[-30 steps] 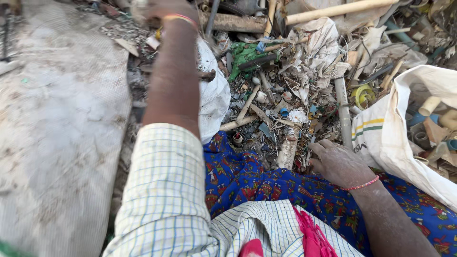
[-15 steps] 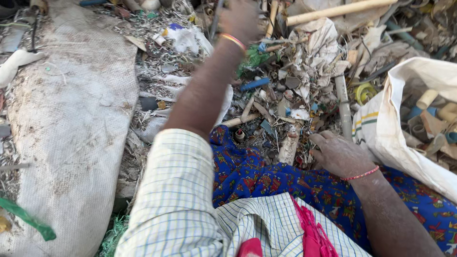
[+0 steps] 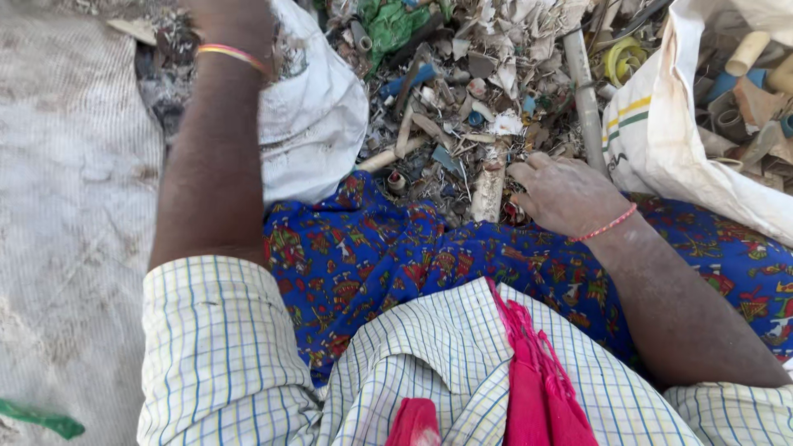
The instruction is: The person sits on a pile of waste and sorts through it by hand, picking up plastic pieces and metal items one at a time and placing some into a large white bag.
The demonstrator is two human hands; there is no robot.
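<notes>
Big grey sack (image 3: 66, 206) on the left, scrap pile (image 3: 471, 91) up top, right hand (image 3: 566, 194) resting fingers loosely apart on a pale pipe bit (image 3: 489, 186), left hand (image 3: 235, 21) mostly cut off, can't tell its grip.

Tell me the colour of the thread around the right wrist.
Red: a thin red thread circles the wrist just behind the right hand, seen clearly in the head view.

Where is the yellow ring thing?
In the head view the yellow ring lies near the top right, in the scrap pile, just left of the white sack and right of the grey pipe.
</notes>
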